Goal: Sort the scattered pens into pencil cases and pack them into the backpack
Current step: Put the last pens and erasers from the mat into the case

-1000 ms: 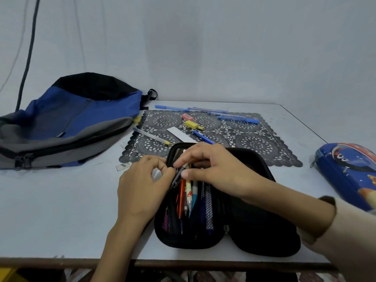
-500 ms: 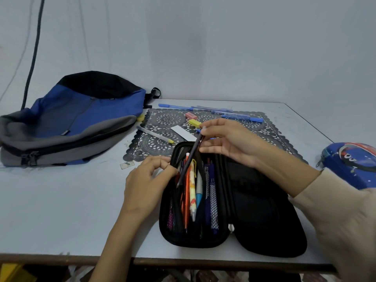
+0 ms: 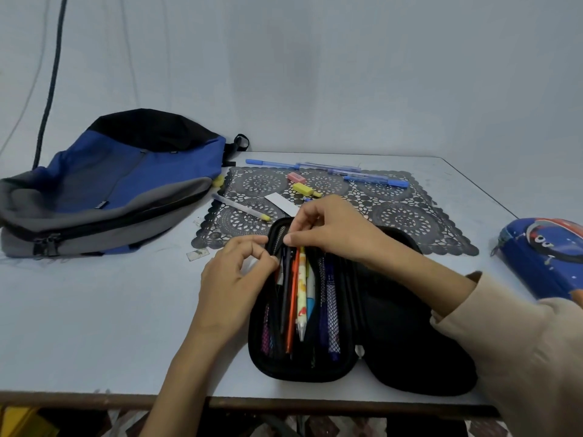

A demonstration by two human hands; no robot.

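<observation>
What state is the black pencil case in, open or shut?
Open: the pencil case lies spread in two halves on the table, pens showing in its left half.

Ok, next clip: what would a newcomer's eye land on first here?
The open black pencil case at front centre, packed with coloured pens, with both hands at its far end: the left hand pinches its rim, the right hand a dark pen. Next, the blue and grey backpack lying at the left and loose pens on the lace mat behind.
</observation>
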